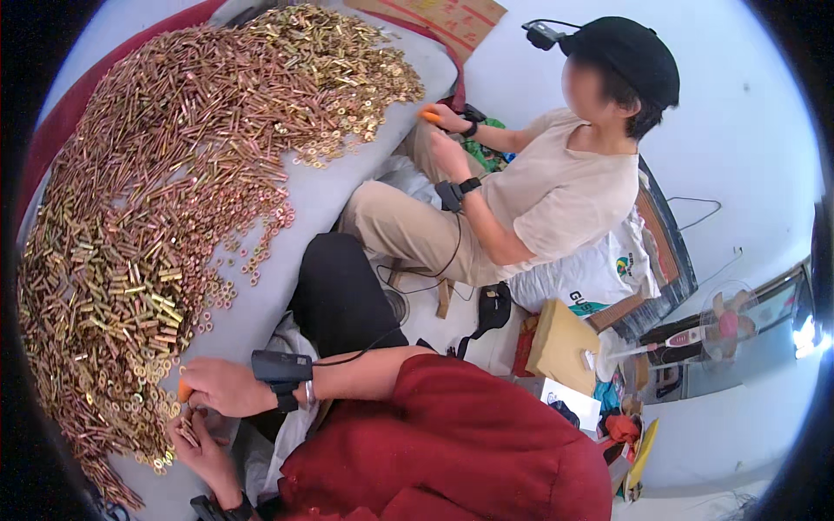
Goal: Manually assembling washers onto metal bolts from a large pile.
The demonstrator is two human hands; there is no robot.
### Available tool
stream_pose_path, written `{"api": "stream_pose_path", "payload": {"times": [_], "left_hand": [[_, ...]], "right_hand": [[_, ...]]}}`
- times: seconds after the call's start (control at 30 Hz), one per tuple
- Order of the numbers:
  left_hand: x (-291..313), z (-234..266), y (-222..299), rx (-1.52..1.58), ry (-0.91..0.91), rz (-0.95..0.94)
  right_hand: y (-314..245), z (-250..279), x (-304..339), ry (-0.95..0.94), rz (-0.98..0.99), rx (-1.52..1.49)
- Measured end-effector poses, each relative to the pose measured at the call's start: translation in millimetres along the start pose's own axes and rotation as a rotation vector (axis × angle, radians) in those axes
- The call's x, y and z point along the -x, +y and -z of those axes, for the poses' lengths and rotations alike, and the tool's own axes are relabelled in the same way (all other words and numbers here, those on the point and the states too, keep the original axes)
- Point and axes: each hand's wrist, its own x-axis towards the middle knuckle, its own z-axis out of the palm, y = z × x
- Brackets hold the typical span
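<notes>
My left hand (205,450) is at the near edge of the grey table, its fingers closed around a few short, pinkish-gold metal pins (188,429). Just above it my right hand (228,387) is curled with the fingers together. A bright orange piece (184,390) shows at its fingertips; whether it is worn on a finger or held is unclear, and anything pinched there is hidden. Beside both hands spreads a large heap of brass-coloured metal pins and tubes (148,217), with small flat washers (143,373) strewn along its near side.
To my right a seated co-worker (565,191) has both hands by the far end of the grey table (326,187); orange shows at one hand. My black-trousered knee (339,291) is beside the table. Behind are a white sack (582,269), a yellowish box (563,347) and a fan (728,323).
</notes>
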Motion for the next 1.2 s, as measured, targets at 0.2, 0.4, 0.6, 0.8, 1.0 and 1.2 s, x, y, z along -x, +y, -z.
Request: {"api": "stream_pose_path", "payload": {"times": [0.2, 0.4, 0.6, 0.8, 1.0, 1.2], "left_hand": [[-5.9, -1.2, -11.7, 0.040, 0.085, -0.215], [-6.4, -1.1, 8.5, -0.018, 0.149, -0.259], [-11.6, -12.6, 2.6, 0.375, 0.033, 0.033], [-7.5, -11.2, 5.9, 0.548, 0.002, 0.182], [-7.1, -5.7, 0.0, 0.598, -0.046, 0.149], [-3.9, -10.3, 2.0, 0.538, -0.080, 0.141]], "right_hand": [[2.8, -5.7, -6.9, 0.035, 0.081, 0.204], [38.1, -33.1, -11.2, 0.159, 0.366, 0.644], [0.3, 10.1, -15.4, -0.109, 0.315, 0.365], [-8.1, 13.3, -21.9, -0.158, 0.012, 0.059], [-7.0, 15.5, -24.4, -0.229, -0.181, -0.146], [-11.8, 19.9, -18.3, -0.242, -0.393, 0.030]]}}
